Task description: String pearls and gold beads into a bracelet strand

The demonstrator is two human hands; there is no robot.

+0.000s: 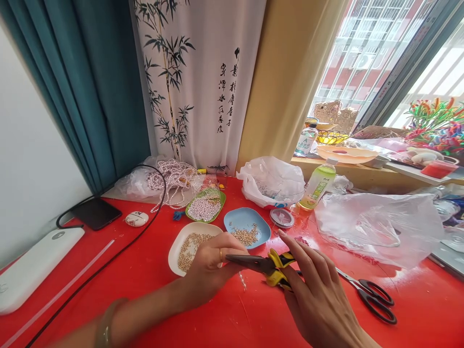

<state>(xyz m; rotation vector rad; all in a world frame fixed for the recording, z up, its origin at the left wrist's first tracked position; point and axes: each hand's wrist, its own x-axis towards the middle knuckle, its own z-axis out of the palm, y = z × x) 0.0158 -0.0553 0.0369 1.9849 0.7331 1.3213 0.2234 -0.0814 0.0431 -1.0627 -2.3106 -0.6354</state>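
My right hand [321,285] grips long-nose pliers [261,265] by their yellow and black handles. The pliers' dark jaws point left and reach to the fingers of my left hand [213,258]. That hand is closed in a pinch, and a short strand of white beads [242,281] hangs just below its fingertips. What lies between the fingertips is hidden. Behind the left hand are a cream dish [174,249] and a blue dish [250,215], both with small gold beads. Farther back, a green dish [221,199] bears pale pink beads.
Black-handled scissors [377,299] lie at the right. A clear plastic bag [377,227], a drink bottle [319,186], a spool [282,218] and a white bag [271,179] stand behind. Bead strings [174,176] are piled at the back left. A black cable [119,253] crosses the red table [203,324].
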